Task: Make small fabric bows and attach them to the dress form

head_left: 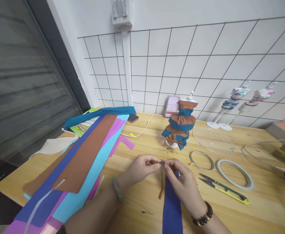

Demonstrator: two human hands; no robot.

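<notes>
Both hands meet at the middle of the wooden table. My left hand (142, 169), with a green bangle at its wrist, pinches a small brown and blue piece (162, 163) between thumb and fingers. From the other side my right hand (183, 178), wearing a dark bead bracelet, grips the same piece. A thin brown strip (161, 187) hangs down from it. Under the right hand a dark blue strip (172, 208) runs toward the near edge. Beyond the hands stands a small form dressed in brown and teal ruffles (183, 122) with a brown bow.
Long brown, blue, cyan and purple sheets (88, 156) cover the left side, with a phone (133, 118) behind. At right lie two tape rings (235, 174) and yellow-green snips (225, 189). Two decorated stands (230, 104) rise at the back right, near a cable.
</notes>
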